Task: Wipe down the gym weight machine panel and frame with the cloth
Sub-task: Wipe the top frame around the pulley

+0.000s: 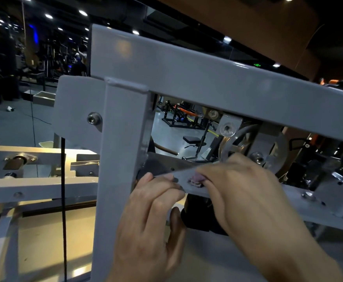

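Nearest in: left hand (146,216) curled round the lower grey plate (195,187), fingers over its top edge, thumb hooked underneath. Just beside it, right hand (246,196) with fingertips bunched down on the same plate, pinching a small pinkish wad, probably the cloth (197,178). Only a scrap of it showing past the fingertips; impossible to say how much is balled up under the palm.

Risk number one, right there: so little cloth exposed that bare fingertips may end up doing the rubbing, dragging across the plate's thin edge and the small fitting under the wad. Could snag skin or tear the wad loose. Plate is tilted too, so a dropped cloth would likely slide off into the dark gap below, behind the black block (201,218).

A little further in: grey upright post (121,159) touching the left wrist side, black cable (63,200) hanging well apart to the left. Behind the right hand, a pulley wheel (254,147) and its bolt (257,157) very near the knuckles. Any shift of the machine with fingers this deep inside the frame looks like a pinch hazard.

Beyond, the long grey crossbeam (207,78) overhead, judged not yet reached. Farther off, benches and racks on the gym floor (166,135).
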